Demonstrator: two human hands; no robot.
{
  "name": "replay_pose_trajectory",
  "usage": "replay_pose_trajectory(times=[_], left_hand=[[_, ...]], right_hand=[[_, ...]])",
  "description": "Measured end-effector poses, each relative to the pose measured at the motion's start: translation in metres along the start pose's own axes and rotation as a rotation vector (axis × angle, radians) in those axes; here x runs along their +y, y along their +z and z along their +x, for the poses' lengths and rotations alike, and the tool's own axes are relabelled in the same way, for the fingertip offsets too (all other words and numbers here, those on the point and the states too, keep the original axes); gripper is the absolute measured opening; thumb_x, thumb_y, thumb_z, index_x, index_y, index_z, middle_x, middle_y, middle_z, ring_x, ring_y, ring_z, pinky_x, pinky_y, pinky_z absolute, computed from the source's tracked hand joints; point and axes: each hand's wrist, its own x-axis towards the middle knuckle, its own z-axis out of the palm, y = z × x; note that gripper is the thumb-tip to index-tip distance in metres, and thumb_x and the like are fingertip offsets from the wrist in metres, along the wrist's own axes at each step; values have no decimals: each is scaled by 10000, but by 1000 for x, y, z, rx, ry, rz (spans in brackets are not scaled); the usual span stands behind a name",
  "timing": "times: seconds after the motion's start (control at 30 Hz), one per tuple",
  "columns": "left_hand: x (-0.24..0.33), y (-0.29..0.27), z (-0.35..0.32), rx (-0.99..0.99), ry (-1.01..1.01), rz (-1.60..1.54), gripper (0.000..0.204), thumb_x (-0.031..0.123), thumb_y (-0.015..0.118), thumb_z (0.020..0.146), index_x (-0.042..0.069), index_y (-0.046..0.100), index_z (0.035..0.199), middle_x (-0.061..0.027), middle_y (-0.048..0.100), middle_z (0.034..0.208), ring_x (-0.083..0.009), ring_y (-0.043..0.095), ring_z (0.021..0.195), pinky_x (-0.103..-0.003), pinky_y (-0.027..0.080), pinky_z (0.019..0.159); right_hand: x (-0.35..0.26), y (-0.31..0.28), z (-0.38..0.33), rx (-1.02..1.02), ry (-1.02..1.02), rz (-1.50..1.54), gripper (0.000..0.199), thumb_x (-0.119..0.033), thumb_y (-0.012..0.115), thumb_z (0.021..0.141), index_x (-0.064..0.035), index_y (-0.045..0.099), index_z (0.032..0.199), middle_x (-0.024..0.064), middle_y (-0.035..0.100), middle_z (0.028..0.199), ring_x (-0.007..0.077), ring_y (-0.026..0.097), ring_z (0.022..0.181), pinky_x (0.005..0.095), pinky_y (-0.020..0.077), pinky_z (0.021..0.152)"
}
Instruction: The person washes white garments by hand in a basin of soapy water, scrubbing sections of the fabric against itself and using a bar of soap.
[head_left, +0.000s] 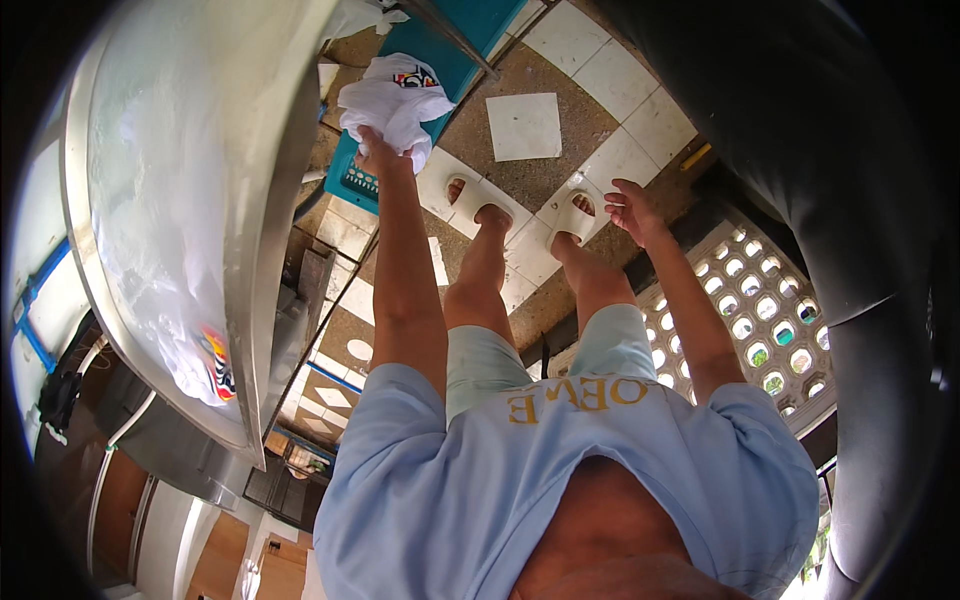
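My left hand [380,153] is closed on a bunched white garment [398,108] with a black, red and yellow print on it. The garment hangs over a teal plastic basket [352,182] with a perforated side; whether it rests on the basket I cannot tell. Lower to the right, my right hand [632,210] is held out over the floor with its fingers apart and nothing in it. On the left, a metal basin [262,250] holds water and wet white cloth [185,340], part of which carries a similar coloured print.
A metal bar [455,35] crosses above the basket. My feet, in white slippers [572,215], stand on a patchwork tile floor [525,125]. To the right are a wall of round-holed blocks [760,310] and a large dark surface [885,400]. A blue pipe [38,285] runs beyond the basin.
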Motion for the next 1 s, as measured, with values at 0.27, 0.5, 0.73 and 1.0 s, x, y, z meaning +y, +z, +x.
replay_pose_trajectory(times=[0.27, 0.5, 0.73, 1.0], left_hand=[[-16, -64, 65, -44, 240, 458, 683, 467, 659, 815, 0, 465, 1274, -152, 563, 1223, -330, 529, 1126, -427, 440, 926], [34, -115, -155, -607, 868, 775, 504, 242, 705, 783, 24, 513, 1195, -199, 561, 1132, -320, 549, 1022, -407, 433, 860], [226, -169, -297, -1032, 854, 417, 187, 127, 625, 874, 20, 636, 1027, -21, 640, 787, -80, 571, 670, -232, 496, 633], [379, -262, -218, -490, 917, 80, 185, 148, 590, 915, -8, 641, 1001, -48, 625, 763, -106, 588, 650, -242, 486, 615]], right_hand=[[-46, 82, -60, -245, -135, -352, 297, -292, 549, 902, -124, 544, 1147, 24, 593, 925, 97, 532, 748, 224, 432, 655], [-172, 232, -265, -1116, -418, -528, 311, -284, 610, 873, -46, 593, 1071, 15, 602, 833, 65, 534, 692, 203, 429, 613], [-215, 446, -337, -1023, -1215, -1309, 264, -244, 586, 875, -51, 601, 1054, 24, 610, 826, 94, 550, 725, 217, 437, 629], [-184, 579, -235, -286, -1749, -1883, 346, -374, 597, 827, -89, 606, 1023, 116, 578, 1070, 302, 579, 959, 443, 466, 849]])
